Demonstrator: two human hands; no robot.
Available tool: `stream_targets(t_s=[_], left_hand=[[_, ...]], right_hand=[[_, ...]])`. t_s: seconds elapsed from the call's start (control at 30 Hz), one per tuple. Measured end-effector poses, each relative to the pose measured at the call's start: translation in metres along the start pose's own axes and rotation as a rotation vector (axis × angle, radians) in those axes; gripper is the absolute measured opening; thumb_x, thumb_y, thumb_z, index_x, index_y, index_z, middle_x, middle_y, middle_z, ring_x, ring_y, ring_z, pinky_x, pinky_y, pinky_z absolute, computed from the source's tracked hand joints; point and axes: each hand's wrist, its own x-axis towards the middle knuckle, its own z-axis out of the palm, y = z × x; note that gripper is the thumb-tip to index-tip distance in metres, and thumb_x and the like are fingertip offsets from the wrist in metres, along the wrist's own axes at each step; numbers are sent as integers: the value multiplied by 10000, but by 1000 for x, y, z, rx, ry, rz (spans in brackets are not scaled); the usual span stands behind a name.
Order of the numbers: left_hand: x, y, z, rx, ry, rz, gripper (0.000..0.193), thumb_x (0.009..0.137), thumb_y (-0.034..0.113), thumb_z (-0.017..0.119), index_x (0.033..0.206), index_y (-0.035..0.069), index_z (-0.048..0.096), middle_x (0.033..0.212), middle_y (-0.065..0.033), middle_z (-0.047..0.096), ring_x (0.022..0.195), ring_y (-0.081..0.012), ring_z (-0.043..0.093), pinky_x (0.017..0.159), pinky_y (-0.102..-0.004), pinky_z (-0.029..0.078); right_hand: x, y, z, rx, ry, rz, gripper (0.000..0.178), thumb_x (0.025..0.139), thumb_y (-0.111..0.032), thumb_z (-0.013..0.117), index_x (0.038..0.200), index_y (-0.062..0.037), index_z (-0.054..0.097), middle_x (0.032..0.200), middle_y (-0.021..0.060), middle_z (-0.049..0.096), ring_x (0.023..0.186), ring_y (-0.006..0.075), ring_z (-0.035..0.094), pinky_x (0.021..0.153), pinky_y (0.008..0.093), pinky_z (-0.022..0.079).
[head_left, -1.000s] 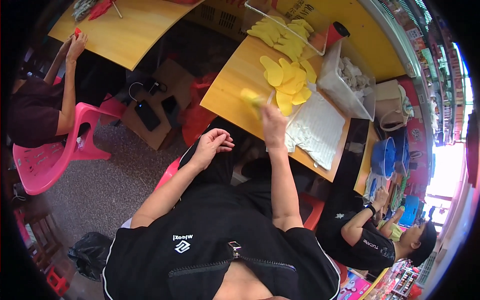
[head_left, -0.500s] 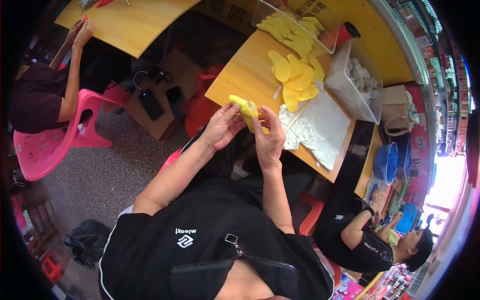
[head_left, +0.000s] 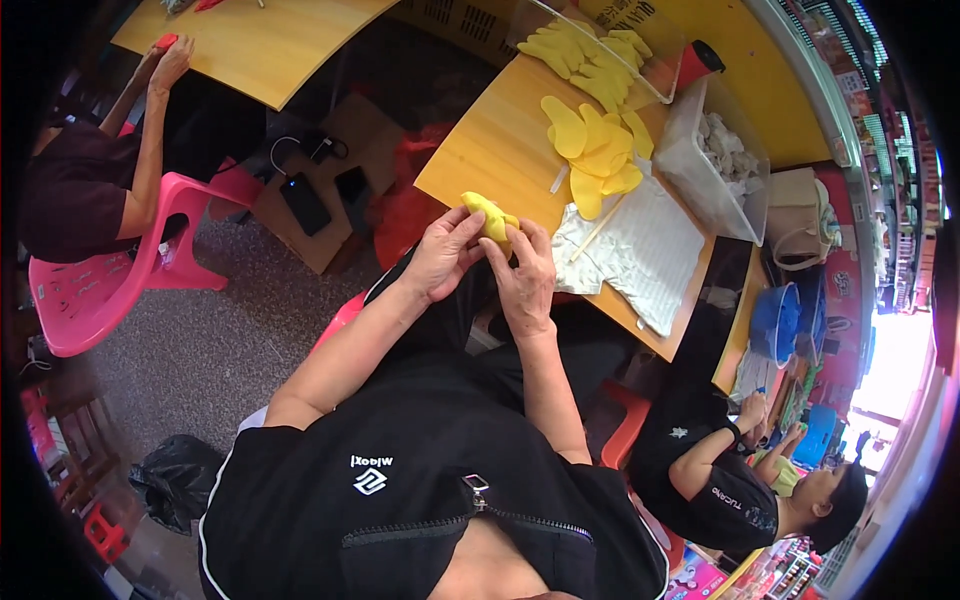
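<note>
**Both hands working a soft yellow glove at the near edge of the table**

The left hand (head_left: pixel 445 255) and right hand (head_left: pixel 525 275) meet just off the near edge of the wooden table (head_left: pixel 490 150), both closed on one yellow glove (head_left: pixel 490 215). The left fingers curl over its upper end; the right fingers pinch its lower side, thumb hidden behind the fabric. The glove is held clear of the tabletop, bunched between the two grips.

Judged from its folds, the glove is light, limp and thin: it will sag wherever it is not supported, is unlikely to slip from bare fingers, and will not break. A two-point hold at the cuff or along one edge should keep it flat; a single pinch would let it droop.

Behind it, toward the far edge of the table, lies a heap of yellow gloves (head_left: pixel 595 150), with more in a clear tray (head_left: pixel 650 60) at the far corner. A white cloth (head_left: pixel 650 250) covers the right edge, beside a clear bin (head_left: pixel 690 170) of pale pieces. Other people sit at left and lower right.
</note>
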Motion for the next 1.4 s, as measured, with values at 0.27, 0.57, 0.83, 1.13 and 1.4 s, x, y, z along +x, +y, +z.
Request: stream_targets(t_s=[0.27, 0.57, 0.83, 1.13, 1.4], left_hand=[[-13, 1, -17, 19, 21, -75, 330, 961, 283, 507, 1197, 53, 512, 1061, -65, 591, 1007, -159, 577, 857, -349, 498], [-17, -21, -63, 395, -20, 0, 234, 978, 166, 459, 1127, 1, 534, 990, -91, 604, 903, -180, 637, 791, -307, 537], [-19, -19, -63, 410, -30, 15, 199, 966, 118, 475, 1104, -6, 547, 987, -94, 603, 898, -178, 638, 782, -295, 540], [-18, -19, -56, 527, 21, 25, 186, 950, 106, 508, 1101, 9, 555, 980, -81, 601, 882, -168, 639, 774, -280, 532], [-3, 14, 14, 1513, 37, 1089, 419, 758, -38, 630, 1163, 37, 551, 1110, -142, 580, 1031, -315, 582, 905, -352, 478]], right_hand=[[38, 8, -14, 392, 111, 266, 97, 825, -66, 673, 873, 7, 633, 777, 50, 579, 665, 120, 520, 590, 254, 439], [72, 68, 8, -170, -71, -47, 86, 792, -45, 665, 843, -3, 609, 818, 116, 566, 730, 247, 561, 683, 355, 458], [74, 64, 11, -135, -19, -151, 122, 790, -2, 634, 907, -5, 598, 859, 174, 574, 775, 352, 561, 691, 388, 472], [53, 90, 17, -213, 24, -131, 143, 841, -85, 634, 943, 15, 622, 790, 135, 621, 740, 208, 617, 628, 309, 472], [35, 4, -11, 313, -98, 330, 205, 842, -102, 654, 986, 43, 641, 813, 102, 662, 696, 113, 616, 620, 256, 493]])
